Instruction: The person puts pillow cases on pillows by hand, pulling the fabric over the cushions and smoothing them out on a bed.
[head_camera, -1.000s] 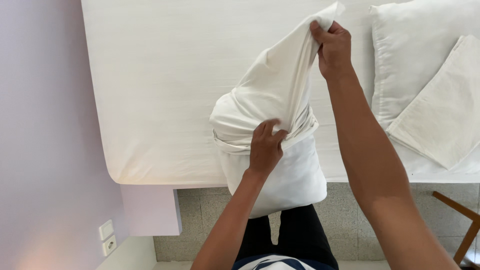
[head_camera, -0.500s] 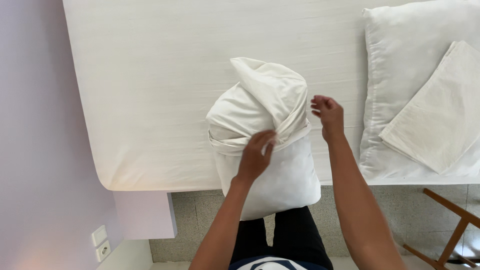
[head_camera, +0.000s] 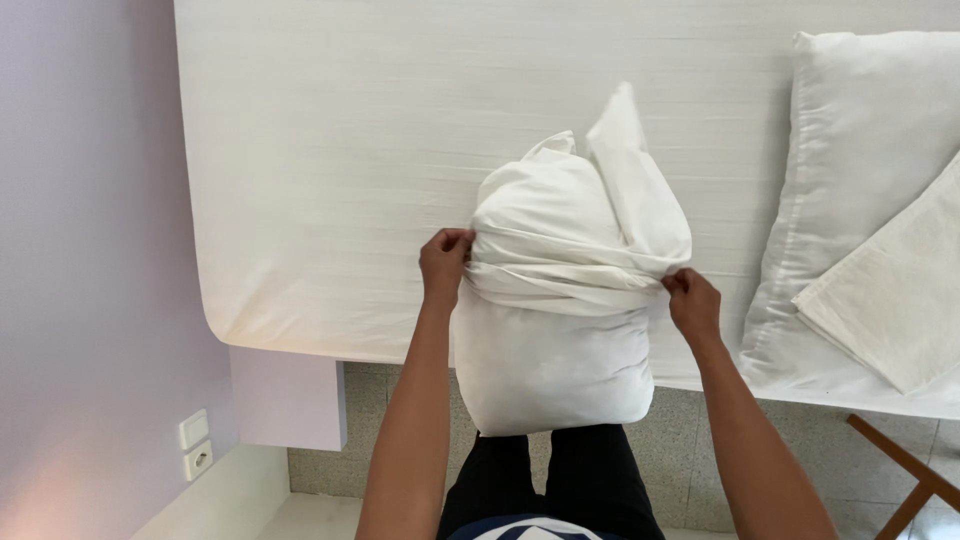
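A white pillow (head_camera: 550, 365) stands on end against the near edge of the bed (head_camera: 330, 150), its bare lower half hanging past the mattress edge toward the person's dark trousers (head_camera: 545, 480). Round its middle sits the bunched hem of a white pillowcase (head_camera: 570, 235), which covers only the upper half.

A second ago the right hand was raised high, pulling one corner of the case up and away from the pillow, while the left hand pressed on the front of the bundle. Now both have come down to the gathered hem. The left hand (head_camera: 445, 262) is at the pillow's left side, fingers curled and pinching the rolled fabric. The right hand (head_camera: 692, 303) is at the pillow's right side, closed on the same band; how many fingers are tucked under the cloth is hard to tell from above. The released corner now stands as a loose flap above the pillow's top, leaning toward the right.

With a grip on each side of the hem, the case looks set to be drawn down over the uncovered half; roughly half remains bare.

Farther right of the pillow lies a second pillow (head_camera: 850, 120) already in its case, with a folded white cloth (head_camera: 890, 290) on it.
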